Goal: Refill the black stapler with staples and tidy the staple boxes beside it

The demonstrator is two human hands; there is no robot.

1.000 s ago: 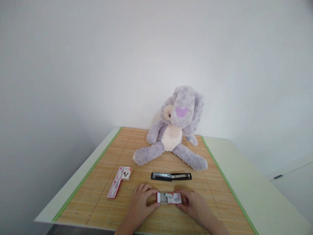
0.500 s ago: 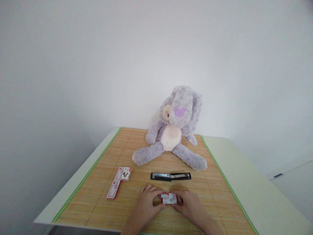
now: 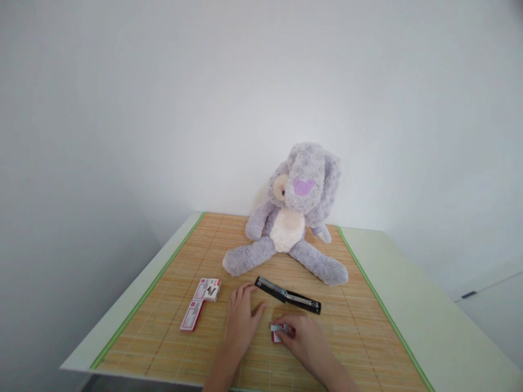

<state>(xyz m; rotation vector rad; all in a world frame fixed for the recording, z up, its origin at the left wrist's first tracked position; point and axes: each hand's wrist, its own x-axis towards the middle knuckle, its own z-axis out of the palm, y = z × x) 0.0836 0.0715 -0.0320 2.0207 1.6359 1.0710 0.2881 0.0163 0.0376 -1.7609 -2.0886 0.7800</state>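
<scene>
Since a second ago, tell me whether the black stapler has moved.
Yes. The black stapler has turned: its left end swung toward the plush rabbit, near the left hand, while its right end barely shifted.

Bare left hand point(image 3: 241, 320), bare right hand point(image 3: 304, 340), bare forearms point(image 3: 218, 377)

No word, brand or number is legible anywhere. Two flat red-and-white boxes lie at lower left of centre, the farther box point(image 3: 207, 289) and the nearer box point(image 3: 191, 315); both carry printing, but it is too small and blurred to read. The small box point(image 3: 278, 330) under the right hand point(image 3: 304, 340), low in the frame, shows red and white print, also unreadable. The black stapler point(image 3: 288, 295) shows no readable marking.
</scene>
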